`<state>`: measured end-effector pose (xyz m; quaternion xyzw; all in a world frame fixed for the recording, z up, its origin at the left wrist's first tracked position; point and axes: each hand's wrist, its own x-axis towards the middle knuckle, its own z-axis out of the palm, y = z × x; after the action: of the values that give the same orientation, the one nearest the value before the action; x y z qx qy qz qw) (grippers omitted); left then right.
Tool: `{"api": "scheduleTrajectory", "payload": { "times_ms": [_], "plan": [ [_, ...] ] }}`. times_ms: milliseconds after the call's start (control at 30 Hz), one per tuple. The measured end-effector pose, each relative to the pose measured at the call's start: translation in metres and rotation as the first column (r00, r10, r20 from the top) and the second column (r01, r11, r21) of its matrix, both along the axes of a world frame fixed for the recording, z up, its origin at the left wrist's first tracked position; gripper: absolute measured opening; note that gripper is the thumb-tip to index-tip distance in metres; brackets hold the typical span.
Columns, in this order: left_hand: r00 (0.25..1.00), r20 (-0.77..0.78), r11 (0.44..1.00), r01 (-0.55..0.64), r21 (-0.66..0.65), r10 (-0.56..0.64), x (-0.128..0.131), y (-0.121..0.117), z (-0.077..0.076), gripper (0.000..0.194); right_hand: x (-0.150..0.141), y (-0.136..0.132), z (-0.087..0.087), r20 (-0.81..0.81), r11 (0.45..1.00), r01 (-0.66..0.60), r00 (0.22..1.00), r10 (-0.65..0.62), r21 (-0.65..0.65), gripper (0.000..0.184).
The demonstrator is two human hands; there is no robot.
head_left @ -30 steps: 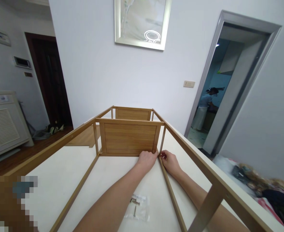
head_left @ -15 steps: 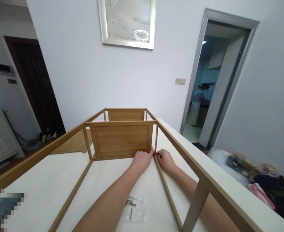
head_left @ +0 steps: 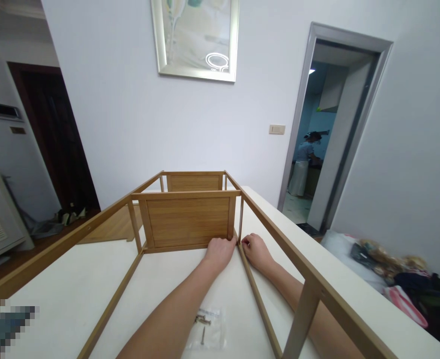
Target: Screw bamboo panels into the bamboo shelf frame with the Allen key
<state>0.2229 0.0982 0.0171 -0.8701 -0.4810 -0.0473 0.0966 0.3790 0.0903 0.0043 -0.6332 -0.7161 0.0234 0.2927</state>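
Note:
A wooden shelf frame [head_left: 255,288] of slim bars lies on its side on the white tabletop [head_left: 167,279], with a slatless wooden panel [head_left: 190,222] standing across it. My left hand [head_left: 222,253] is closed at the panel's lower right corner, its thumb and fingers against the joint with the lower bar. Just outside that bar, my right hand [head_left: 256,252] has its fingertips pinched together at the same joint; whatever they hold is too small or hidden to make out. Beside my left forearm, a clear plastic bag [head_left: 216,331] lies with several screws [head_left: 204,320] on or in it.
Another panel [head_left: 195,182] closes the frame's far end near the wall. A flat wooden board [head_left: 110,227] lies at the left. Clothes and bags [head_left: 395,269] are heaped beyond the table's right edge. In the doorway at the right stands a person [head_left: 302,162].
The camera view has tilted slightly, so the scene sits a little lower. Both hands stay at the same joint, the right one's fingers shifting only slightly.

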Motion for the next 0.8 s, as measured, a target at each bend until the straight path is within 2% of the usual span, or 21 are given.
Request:
{"api": "scheduleTrajectory", "payload": {
  "times_ms": [200,800],
  "plan": [
    [1.0,-0.002,1.0,0.001,0.007,-0.001,0.0011,-0.0007,-0.0004,0.037,0.0017,0.0012,-0.0009,-0.02,1.0,0.02,1.0,-0.021,-0.013,0.021],
    [1.0,0.0,1.0,0.025,0.002,-0.025,-0.0006,-0.0005,-0.0004,0.036,0.009,0.0025,-0.0048,-0.065,0.998,-0.055,0.996,0.056,0.019,0.021]
  ]
}}
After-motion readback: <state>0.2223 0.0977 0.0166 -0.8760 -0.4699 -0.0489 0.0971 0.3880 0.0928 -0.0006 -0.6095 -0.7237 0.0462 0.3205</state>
